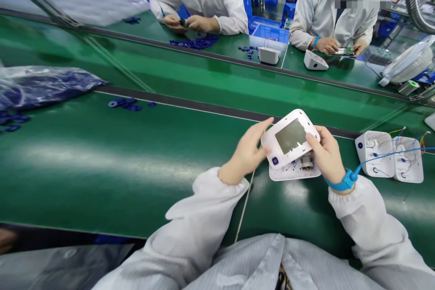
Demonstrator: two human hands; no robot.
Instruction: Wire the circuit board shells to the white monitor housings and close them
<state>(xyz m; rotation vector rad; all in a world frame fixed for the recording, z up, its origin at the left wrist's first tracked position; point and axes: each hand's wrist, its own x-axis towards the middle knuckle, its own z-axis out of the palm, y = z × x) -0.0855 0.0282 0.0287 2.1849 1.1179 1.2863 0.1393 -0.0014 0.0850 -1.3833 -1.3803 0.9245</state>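
My right hand [328,152] grips the right side of a white plastic front cover [268,141], its thumb on the face. The cover carries a grey display screen [291,136] and a dark blue square button [275,161] at its lower left corner. My left hand [246,152] is at the cover's left edge, thumb over the face and fingers along the upper side, slightly blurred. Under the tilted cover lies a white housing [285,174] with electronic parts inside, partly hidden. A blue wrist strap [343,182] with a cable circles my right wrist.
Two open white housings [377,158] with coloured wires stand at the right. Blue round parts [127,104] and a plastic bag [50,86] lie at the left. A clear green-tinted partition [204,79] crosses the bench. Beyond it, two co-workers [217,0] handle parts.
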